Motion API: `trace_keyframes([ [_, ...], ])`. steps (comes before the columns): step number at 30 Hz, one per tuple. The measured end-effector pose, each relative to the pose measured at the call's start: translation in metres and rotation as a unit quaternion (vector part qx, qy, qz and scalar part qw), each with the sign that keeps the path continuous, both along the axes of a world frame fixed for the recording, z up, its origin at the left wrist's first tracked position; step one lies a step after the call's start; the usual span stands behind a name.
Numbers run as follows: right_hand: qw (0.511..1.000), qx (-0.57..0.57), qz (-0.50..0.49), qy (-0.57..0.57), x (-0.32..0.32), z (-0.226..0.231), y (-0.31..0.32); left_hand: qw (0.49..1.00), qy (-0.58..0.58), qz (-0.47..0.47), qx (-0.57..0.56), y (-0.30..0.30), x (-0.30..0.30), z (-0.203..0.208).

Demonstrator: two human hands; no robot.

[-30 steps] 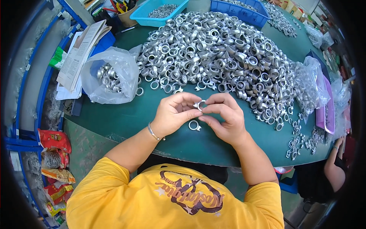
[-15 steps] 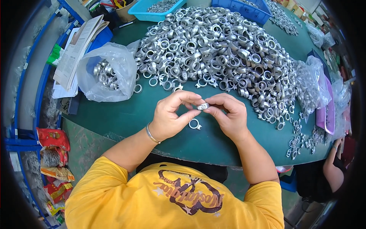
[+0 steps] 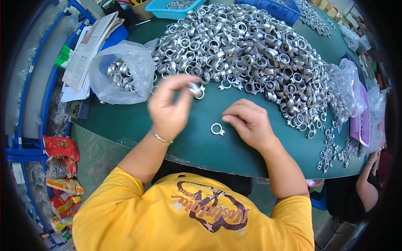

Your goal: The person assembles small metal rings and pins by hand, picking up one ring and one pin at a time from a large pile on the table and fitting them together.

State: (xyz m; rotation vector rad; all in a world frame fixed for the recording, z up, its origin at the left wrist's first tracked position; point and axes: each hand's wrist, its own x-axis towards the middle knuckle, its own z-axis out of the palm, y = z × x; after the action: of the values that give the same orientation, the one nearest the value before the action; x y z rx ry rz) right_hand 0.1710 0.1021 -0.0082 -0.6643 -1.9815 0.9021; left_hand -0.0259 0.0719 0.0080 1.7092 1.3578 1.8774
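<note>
Green bench [image 3: 197, 146] carries heaped silver metal rings [image 3: 240, 58]. Left hand [image 3: 169, 111] pinches one blurred ring [image 3: 193, 88] near the heap; right hand's [image 3: 251, 125] fingers look empty, closure unclear. Loose pinch could lose it among lookalikes.

Workshop, heaped metal rings [image 3: 247, 58], blue shelving [image 3: 27, 158]

Dull silver-grey is shown by the metal rings [image 3: 247, 54] and matched by the bracelet [image 3: 161, 138]; the desk [image 3: 197, 147] is coloured dark green; light blue is seen on the basin [image 3: 171, 15], deeper blue on the crate [image 3: 277, 13] and shelf frame [image 3: 25, 158]; the basket [image 3: 365, 121] is tinted purple; the yellow shirt [image 3: 192, 234] is patterned with dark brown curves, lettering and pale stars.
</note>
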Motion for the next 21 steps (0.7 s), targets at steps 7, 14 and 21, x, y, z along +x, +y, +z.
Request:
trace_keyframes([
  [7, 0.976, 0.076, 0.060, -0.193, -0.002, 0.003, -0.015, 0.877, 0.330, 0.342, 0.067, 0.006, -0.123, 0.052],
  [14, 0.996, -0.080, 0.029, 0.021, 0.001, -0.002, -0.004, 0.990, -0.036, 0.045, -0.132, 0.002, -0.038, 0.030],
  [21, 0.995, -0.030, -0.008, 0.092, -0.008, 0.006, -0.008, 0.884, -0.172, -0.263, -0.346, -0.007, 0.025, -0.013],
])
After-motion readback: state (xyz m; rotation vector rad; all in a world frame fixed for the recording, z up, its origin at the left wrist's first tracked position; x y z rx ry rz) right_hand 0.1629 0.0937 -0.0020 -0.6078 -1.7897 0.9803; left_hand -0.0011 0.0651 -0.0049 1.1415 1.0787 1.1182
